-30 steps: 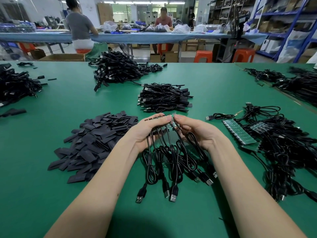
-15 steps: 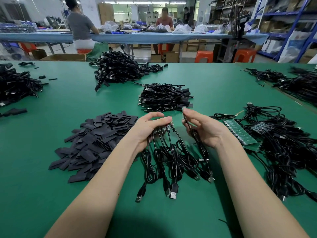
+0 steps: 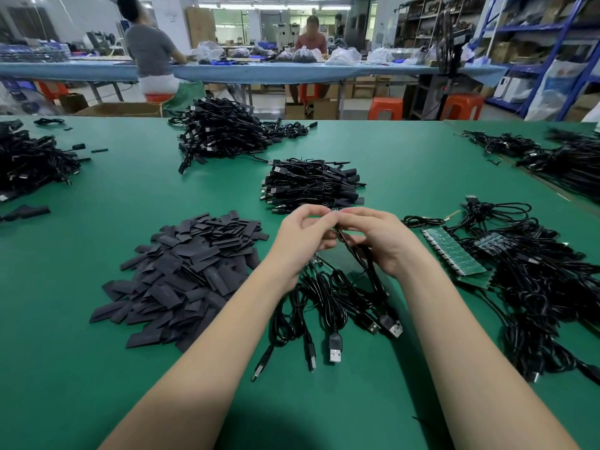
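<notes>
Both hands meet above the green table (image 3: 97, 368). My left hand (image 3: 303, 241) and my right hand (image 3: 378, 240) pinch the small circuit board end (image 3: 334, 211) of one black USB cable (image 3: 367, 271), which hangs down from the fingers to its plug (image 3: 391, 326). Below the hands lies a bunch of several black USB cables (image 3: 328, 300) joined to a strip of small boards (image 3: 315, 262), with their plugs pointing toward me. Most of the held board is hidden by my fingertips.
A heap of flat black sleeves (image 3: 191, 271) lies left of my hands. A stacked bundle of cables (image 3: 311, 186) sits just beyond them, bigger cable piles (image 3: 224, 131) farther back. Green board panels (image 3: 454, 251) and tangled cables (image 3: 545, 287) lie at the right. People work at a far table.
One cable with its small board has come away from the strip. My left hand let go of the strip, which now lies on the table, and rose to join the right hand on that board.
</notes>
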{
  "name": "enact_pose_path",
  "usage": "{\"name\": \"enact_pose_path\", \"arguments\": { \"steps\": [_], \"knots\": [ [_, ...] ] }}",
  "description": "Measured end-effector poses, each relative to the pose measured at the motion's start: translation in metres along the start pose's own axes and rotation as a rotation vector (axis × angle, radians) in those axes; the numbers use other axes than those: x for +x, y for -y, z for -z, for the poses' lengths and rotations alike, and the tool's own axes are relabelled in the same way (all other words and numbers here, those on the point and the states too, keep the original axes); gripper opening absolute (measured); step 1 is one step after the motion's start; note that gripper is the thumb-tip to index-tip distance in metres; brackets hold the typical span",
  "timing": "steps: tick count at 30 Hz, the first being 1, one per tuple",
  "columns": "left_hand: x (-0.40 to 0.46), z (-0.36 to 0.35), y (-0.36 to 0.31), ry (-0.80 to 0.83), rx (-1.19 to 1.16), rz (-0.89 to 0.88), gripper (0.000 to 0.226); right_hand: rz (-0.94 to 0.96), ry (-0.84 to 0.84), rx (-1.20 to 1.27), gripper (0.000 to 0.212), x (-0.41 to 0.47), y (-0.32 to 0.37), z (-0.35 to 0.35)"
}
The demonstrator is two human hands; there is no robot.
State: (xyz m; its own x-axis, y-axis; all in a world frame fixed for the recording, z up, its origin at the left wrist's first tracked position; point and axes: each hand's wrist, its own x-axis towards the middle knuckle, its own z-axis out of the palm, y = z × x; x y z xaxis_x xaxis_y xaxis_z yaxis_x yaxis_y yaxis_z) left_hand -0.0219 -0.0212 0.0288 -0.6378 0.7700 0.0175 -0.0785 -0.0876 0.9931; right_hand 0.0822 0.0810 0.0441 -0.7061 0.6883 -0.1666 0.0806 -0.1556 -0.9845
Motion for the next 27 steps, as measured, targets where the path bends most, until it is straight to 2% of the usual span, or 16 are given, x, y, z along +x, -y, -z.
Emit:
{"name": "enact_pose_path", "arguments": {
  "steps": [4, 9, 12, 14, 17, 20, 24, 27],
  "knots": [
    [0.000, -0.001, 0.003, 0.068, -0.271, 0.136, 0.014, -0.039, 0.030, 0.155, 0.014, 0.001, 0.003, -0.001],
    [-0.001, 0.001, 0.004, 0.093, -0.267, 0.144, 0.013, -0.071, 0.107, 0.200, 0.024, 0.001, 0.005, 0.000],
    [0.002, 0.005, 0.004, 0.031, -0.356, 0.163, 0.012, -0.098, 0.104, -0.049, 0.036, -0.003, 0.009, 0.014],
    [0.003, 0.007, 0.004, 0.017, -0.415, 0.179, 0.012, -0.125, 0.175, -0.272, 0.045, -0.008, 0.013, 0.025],
    [0.002, 0.004, 0.006, -0.002, -0.462, 0.201, 0.010, -0.122, 0.255, -0.326, 0.037, -0.013, 0.019, 0.032],
    [0.002, 0.001, 0.010, -0.030, -0.452, 0.196, 0.008, -0.114, 0.220, -0.332, 0.027, -0.014, 0.022, 0.027],
    [-0.001, 0.000, 0.014, -0.060, -0.421, 0.140, 0.009, -0.108, 0.208, -0.471, 0.032, -0.018, 0.024, 0.020],
    [-0.003, -0.001, 0.015, -0.074, -0.412, 0.103, 0.010, 0.059, 0.046, -0.615, 0.025, -0.017, 0.034, 0.012]
  ]
}}
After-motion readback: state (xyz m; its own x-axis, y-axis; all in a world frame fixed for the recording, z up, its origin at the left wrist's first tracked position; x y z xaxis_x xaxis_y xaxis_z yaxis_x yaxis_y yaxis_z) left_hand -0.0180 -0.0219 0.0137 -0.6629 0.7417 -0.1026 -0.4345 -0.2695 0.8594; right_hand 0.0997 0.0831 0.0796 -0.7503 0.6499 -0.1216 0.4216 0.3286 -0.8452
